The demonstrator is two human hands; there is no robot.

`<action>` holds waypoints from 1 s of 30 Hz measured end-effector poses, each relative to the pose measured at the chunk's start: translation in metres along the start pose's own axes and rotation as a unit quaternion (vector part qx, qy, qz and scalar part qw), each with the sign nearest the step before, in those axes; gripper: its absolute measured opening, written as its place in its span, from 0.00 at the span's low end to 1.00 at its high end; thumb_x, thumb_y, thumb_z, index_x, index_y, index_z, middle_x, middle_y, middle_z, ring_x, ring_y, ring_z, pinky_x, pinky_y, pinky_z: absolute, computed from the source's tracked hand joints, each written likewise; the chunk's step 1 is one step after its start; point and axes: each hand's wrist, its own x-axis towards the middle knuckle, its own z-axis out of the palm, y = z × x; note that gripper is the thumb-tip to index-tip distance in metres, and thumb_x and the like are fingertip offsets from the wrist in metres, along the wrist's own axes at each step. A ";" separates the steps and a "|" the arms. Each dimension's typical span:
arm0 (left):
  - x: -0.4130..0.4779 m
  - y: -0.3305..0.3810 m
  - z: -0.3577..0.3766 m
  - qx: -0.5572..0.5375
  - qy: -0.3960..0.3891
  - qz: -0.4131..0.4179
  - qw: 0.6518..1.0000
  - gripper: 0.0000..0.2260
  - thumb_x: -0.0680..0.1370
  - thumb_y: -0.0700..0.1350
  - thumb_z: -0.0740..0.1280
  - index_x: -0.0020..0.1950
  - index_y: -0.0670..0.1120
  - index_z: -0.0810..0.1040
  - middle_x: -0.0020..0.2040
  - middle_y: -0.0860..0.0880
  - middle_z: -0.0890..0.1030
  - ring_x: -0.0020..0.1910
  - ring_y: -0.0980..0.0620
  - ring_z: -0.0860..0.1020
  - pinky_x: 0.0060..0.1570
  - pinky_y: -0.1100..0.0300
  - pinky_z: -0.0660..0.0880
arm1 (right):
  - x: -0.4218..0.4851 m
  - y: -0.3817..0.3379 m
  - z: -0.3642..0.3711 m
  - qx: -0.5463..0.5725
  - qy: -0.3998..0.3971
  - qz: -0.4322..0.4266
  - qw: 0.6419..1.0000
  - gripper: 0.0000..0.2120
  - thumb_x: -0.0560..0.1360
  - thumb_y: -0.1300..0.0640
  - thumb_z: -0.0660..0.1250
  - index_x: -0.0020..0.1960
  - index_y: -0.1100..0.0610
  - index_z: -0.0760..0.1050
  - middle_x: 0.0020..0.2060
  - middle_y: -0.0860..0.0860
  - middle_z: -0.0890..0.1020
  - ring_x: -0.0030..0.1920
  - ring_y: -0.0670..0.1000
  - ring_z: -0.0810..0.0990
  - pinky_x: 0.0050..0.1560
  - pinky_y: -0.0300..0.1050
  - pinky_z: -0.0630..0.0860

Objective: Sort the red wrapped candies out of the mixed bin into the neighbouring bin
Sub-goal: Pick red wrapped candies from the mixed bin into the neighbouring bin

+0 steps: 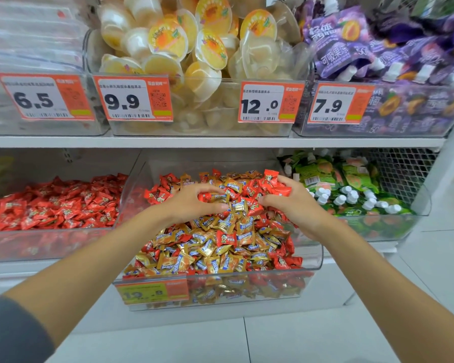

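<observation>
Hands work in the mixed bin (pixel 309 260), which we have pulled out toward us. Our left hand (pixel 192 203) curls loosely around a red candy (pixel 204 197). Our right hand (pixel 292 205) grips several red candies (pixel 273 183) between thumb and fingers. Gold candies (pixel 220 252) lie near us. On the left, the neighbouring bin (pixel 50 242) holds only red ones.

Orange-edged price tags on the upper shelf's clear bins read 6.5 (pixel 34 100), 9.9 (pixel 122 102), 12.0 (pixel 260 106) and 7.9 (pixel 327 106). Purple pouches (pixel 336 57) above the last carry "可吸果冻". The mixed candy bin's blurred tag (pixel 147 293) appears to read 19.8.
</observation>
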 end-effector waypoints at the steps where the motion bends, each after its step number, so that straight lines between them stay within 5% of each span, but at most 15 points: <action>1: 0.001 0.000 0.004 0.018 -0.012 0.002 1.000 0.15 0.73 0.52 0.73 0.58 0.51 0.81 0.53 0.58 0.77 0.49 0.63 0.74 0.50 0.68 0.69 | 0.000 0.000 0.000 -0.001 -0.002 0.001 1.000 0.06 0.73 0.65 0.70 0.48 0.58 0.76 0.31 0.52 0.79 0.29 0.50 0.74 0.32 0.46 0.69; 4: 0.007 -0.004 0.009 -0.018 0.044 0.001 0.999 0.08 0.74 0.46 0.73 0.45 0.41 0.82 0.38 0.57 0.79 0.32 0.66 0.74 0.36 0.69 0.70 | 0.000 0.002 0.000 -0.003 -0.005 -0.001 1.000 0.06 0.73 0.65 0.71 0.47 0.58 0.76 0.32 0.53 0.79 0.29 0.50 0.75 0.35 0.48 0.70; 8: 0.012 -0.013 -0.012 -0.169 0.164 -0.071 0.969 0.06 0.79 0.42 0.66 0.42 0.43 0.73 0.48 0.44 0.81 0.38 0.52 0.81 0.42 0.58 0.80 | 0.001 0.005 -0.004 -0.007 -0.007 -0.006 1.000 0.06 0.73 0.65 0.71 0.46 0.57 0.76 0.32 0.52 0.80 0.30 0.52 0.75 0.36 0.49 0.71; 12: 0.002 -0.013 -0.019 -0.155 0.059 -0.063 0.984 0.07 0.79 0.34 0.63 0.52 0.45 0.78 0.55 0.42 0.78 0.45 0.47 0.83 0.41 0.59 0.81 | 0.003 0.008 -0.002 -0.012 -0.014 0.005 1.000 0.10 0.72 0.64 0.72 0.51 0.57 0.76 0.31 0.51 0.80 0.30 0.50 0.76 0.34 0.46 0.71; 17: -0.012 0.008 0.006 0.028 -0.083 0.033 0.996 0.08 0.74 0.50 0.73 0.51 0.52 0.84 0.46 0.49 0.80 0.43 0.50 0.77 0.49 0.54 0.76 | 0.005 0.010 0.000 -0.023 -0.015 0.024 0.999 0.14 0.72 0.63 0.72 0.56 0.58 0.75 0.33 0.52 0.80 0.29 0.49 0.76 0.28 0.39 0.70; 20: -0.009 0.009 0.015 0.102 -0.092 0.039 0.990 0.10 0.69 0.53 0.76 0.44 0.48 0.85 0.44 0.48 0.77 0.43 0.53 0.74 0.47 0.58 0.73 | 0.005 0.011 0.001 -0.025 -0.012 0.033 0.999 0.20 0.72 0.63 0.73 0.62 0.59 0.73 0.32 0.51 0.80 0.28 0.48 0.76 0.27 0.39 0.70; 23: -0.008 0.001 0.012 0.059 -0.087 0.032 0.994 0.10 0.70 0.51 0.76 0.39 0.44 0.84 0.45 0.40 0.80 0.43 0.44 0.75 0.45 0.53 0.74 | 0.003 0.010 0.000 -0.028 -0.021 0.024 0.999 0.11 0.73 0.63 0.72 0.54 0.57 0.76 0.32 0.52 0.80 0.28 0.48 0.76 0.29 0.42 0.69; 26: -0.011 -0.003 0.000 -0.009 -0.030 0.015 0.999 0.11 0.71 0.50 0.75 0.37 0.43 0.81 0.40 0.48 0.81 0.36 0.56 0.77 0.39 0.64 0.73 | 0.001 0.009 -0.001 -0.026 -0.018 0.011 0.999 0.08 0.73 0.64 0.71 0.49 0.55 0.76 0.31 0.50 0.80 0.28 0.49 0.76 0.30 0.42 0.70; 30: -0.019 -0.006 -0.025 -0.103 0.041 -0.015 0.994 0.11 0.72 0.43 0.74 0.36 0.40 0.76 0.38 0.46 0.80 0.33 0.54 0.80 0.37 0.62 0.79 | 0.001 0.009 0.005 -0.035 -0.005 0.025 0.999 0.18 0.72 0.62 0.72 0.61 0.59 0.75 0.34 0.53 0.81 0.30 0.50 0.77 0.35 0.46 0.73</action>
